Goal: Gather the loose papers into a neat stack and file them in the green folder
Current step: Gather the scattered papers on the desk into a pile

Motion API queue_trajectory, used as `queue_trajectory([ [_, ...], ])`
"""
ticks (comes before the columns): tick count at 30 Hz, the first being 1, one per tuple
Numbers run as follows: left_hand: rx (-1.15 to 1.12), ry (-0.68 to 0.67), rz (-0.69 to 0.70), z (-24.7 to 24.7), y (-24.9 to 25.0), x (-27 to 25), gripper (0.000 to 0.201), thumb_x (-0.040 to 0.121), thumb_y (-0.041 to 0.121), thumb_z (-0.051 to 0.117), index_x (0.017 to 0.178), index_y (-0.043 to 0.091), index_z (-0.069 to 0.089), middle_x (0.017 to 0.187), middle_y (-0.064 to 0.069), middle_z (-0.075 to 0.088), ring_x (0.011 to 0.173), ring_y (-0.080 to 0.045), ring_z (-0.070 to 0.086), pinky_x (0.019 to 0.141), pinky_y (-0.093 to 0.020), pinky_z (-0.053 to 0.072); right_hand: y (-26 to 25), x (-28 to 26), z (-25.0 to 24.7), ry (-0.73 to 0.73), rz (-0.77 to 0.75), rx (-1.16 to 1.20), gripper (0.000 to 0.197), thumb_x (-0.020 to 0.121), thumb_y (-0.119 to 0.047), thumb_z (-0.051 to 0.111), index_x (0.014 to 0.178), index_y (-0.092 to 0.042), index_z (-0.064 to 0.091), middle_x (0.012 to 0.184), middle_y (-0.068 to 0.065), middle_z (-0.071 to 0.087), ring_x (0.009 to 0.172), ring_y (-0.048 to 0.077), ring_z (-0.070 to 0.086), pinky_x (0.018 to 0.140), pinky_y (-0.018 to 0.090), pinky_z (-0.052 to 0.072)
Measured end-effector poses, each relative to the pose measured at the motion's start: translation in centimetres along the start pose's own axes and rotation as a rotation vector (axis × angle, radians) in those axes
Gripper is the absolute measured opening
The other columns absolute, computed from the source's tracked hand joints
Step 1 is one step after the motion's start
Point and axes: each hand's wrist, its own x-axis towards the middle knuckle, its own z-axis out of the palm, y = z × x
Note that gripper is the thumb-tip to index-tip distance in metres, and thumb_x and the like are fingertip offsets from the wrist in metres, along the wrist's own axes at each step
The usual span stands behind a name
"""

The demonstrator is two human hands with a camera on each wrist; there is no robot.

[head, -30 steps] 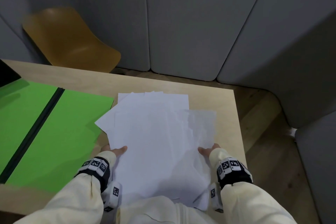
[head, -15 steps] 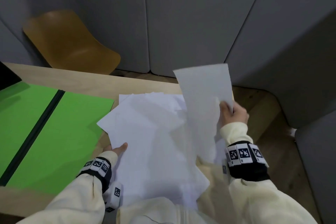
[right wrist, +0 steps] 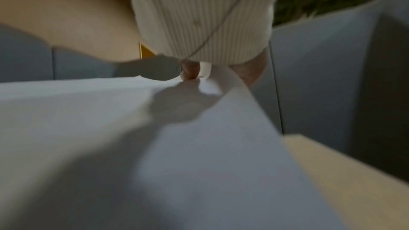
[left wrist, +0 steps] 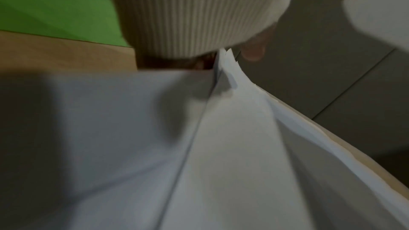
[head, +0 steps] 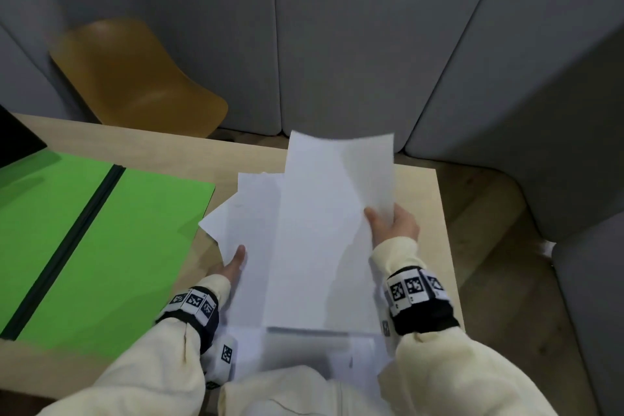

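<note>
A loose pile of white papers (head: 250, 213) lies fanned out on the wooden table (head: 422, 199), right of the open green folder (head: 101, 246) with its black spine. My left hand (head: 233, 263) grips the pile's left edge, thumb on top; the left wrist view shows the paper edges (left wrist: 223, 62) pinched between my fingers. My right hand (head: 393, 224) pinches the right edge of one sheet (head: 320, 230), held slightly raised and curled over the middle of the pile. The thumb of the right hand (right wrist: 190, 71) presses on that sheet (right wrist: 199, 146) in the right wrist view.
A mustard chair (head: 135, 78) stands beyond the table's far edge. Grey padded panels (head: 337, 27) wall in the back and right. A black object (head: 17, 138) lies at the far left by the folder. The table's right edge is close to my right hand.
My right hand left the pile's near right corner, lifted one sheet high off the right side, then brought it left and down over the pile. My left hand slid slightly forward along the pile's left edge.
</note>
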Motion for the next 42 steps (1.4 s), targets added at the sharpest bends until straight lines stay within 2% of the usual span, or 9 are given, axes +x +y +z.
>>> queue_trajectory([
  [5, -0.041, -0.103, 0.007, 0.6, -0.8, 2.6, 0.126, 0.051, 0.091, 0.044, 0.142, 0.005, 0.035, 0.148, -0.019, 0.039, 0.136, -0.033, 0.04, 0.115, -0.043, 0.031, 5.7, -1.2, 3.4, -0.259, 0.116, -0.21, 0.04, 0.084, -0.007, 0.06, 0.123, -0.011, 0.055, 0.099, 0.004, 0.056, 0.088, 0.021, 0.057, 0.094, 0.034, 0.05],
  [8, -0.045, -0.089, 0.045, 0.2, -0.4, 1.4, 0.097, 0.071, 0.07, 0.057, 0.139, 0.002, 0.04, 0.143, -0.019, 0.045, 0.133, -0.033, 0.044, 0.111, -0.038, 0.037, 6.5, -1.7, 4.6, -0.586, 0.17, -0.228, 0.05, 0.085, 0.004, 0.051, 0.132, -0.013, 0.043, 0.102, 0.004, 0.049, 0.075, 0.017, 0.053, 0.069, 0.021, 0.053],
  [10, 0.019, -0.087, 0.033, 0.4, -0.7, 1.0, 0.105, 0.06, 0.069, 0.07, 0.141, 0.009, 0.039, 0.147, -0.01, 0.041, 0.136, -0.029, 0.04, 0.113, -0.038, 0.032, 6.9, -1.9, 4.6, -0.714, 0.171, -0.234, 0.051, 0.086, 0.008, 0.044, 0.133, -0.012, 0.045, 0.105, 0.005, 0.05, 0.07, 0.017, 0.052, 0.047, 0.008, 0.044],
  [13, 0.122, -0.046, 0.021, 0.5, -1.1, 1.1, 0.073, 0.079, 0.038, 0.072, 0.135, 0.001, 0.044, 0.139, -0.01, 0.049, 0.13, -0.031, 0.046, 0.108, -0.035, 0.032, 8.3, -0.9, 2.5, -0.599, 0.15, -0.352, 0.032, 0.079, 0.007, 0.049, 0.1, -0.009, 0.067, 0.082, 0.003, 0.063, 0.058, 0.019, 0.056, 0.045, 0.013, 0.048],
  [17, 0.136, 0.011, 0.013, 1.0, -1.1, 1.7, 0.052, 0.087, 0.02, 0.064, 0.129, -0.006, 0.05, 0.135, -0.02, 0.054, 0.123, -0.034, 0.053, 0.104, -0.037, 0.038, 9.8, 0.6, -2.5, -0.506, 0.392, -0.588, 0.023, 0.078, 0.002, 0.061, 0.061, -0.013, 0.055, 0.055, 0.0, 0.056, 0.042, 0.014, 0.05, 0.043, 0.021, 0.044],
  [26, 0.157, 0.096, -0.01, 1.4, -0.5, 1.7, 0.058, 0.094, 0.027, 0.05, 0.139, -0.006, 0.036, 0.148, -0.017, 0.039, 0.136, -0.03, 0.039, 0.11, -0.032, 0.029, 10.6, -2.3, -4.0, -0.813, 0.349, -0.815, 0.016, 0.08, -0.023, 0.069, 0.074, -0.023, 0.054, 0.075, -0.004, 0.056, 0.072, 0.016, 0.055, 0.068, 0.023, 0.044],
  [31, 0.133, 0.07, -0.019, 0.3, -0.9, 1.7, 0.062, 0.094, 0.035, 0.05, 0.139, -0.005, 0.037, 0.147, -0.019, 0.039, 0.137, -0.031, 0.039, 0.111, -0.035, 0.03, 10.1, -1.9, -3.8, -0.578, 0.296, -0.683, 0.023, 0.073, -0.019, 0.073, 0.056, -0.024, 0.059, 0.058, -0.006, 0.058, 0.05, 0.011, 0.052, 0.061, 0.018, 0.044],
  [36, 0.106, 0.065, -0.052, 0.0, -0.9, 1.4, 0.063, 0.096, 0.037, 0.042, 0.143, -0.003, 0.03, 0.152, -0.018, 0.031, 0.142, -0.03, 0.03, 0.114, -0.035, 0.023, 8.8, -1.7, -3.2, -0.439, 0.207, -0.642, 0.028, 0.073, -0.008, 0.06, 0.052, -0.025, 0.058, 0.063, -0.002, 0.063, 0.061, 0.02, 0.059, 0.061, 0.021, 0.047],
  [42, 0.044, 0.117, -0.075, -0.3, -1.1, 1.7, 0.06, 0.098, 0.036, 0.036, 0.142, -0.003, 0.031, 0.153, -0.016, 0.031, 0.142, -0.028, 0.03, 0.114, -0.034, 0.023, 9.5, -2.6, -3.0, -0.926, 0.375, -0.833, 0.021, 0.072, -0.002, 0.064, 0.062, -0.02, 0.061, 0.056, -0.001, 0.059, 0.061, 0.022, 0.059, 0.067, 0.034, 0.054],
])
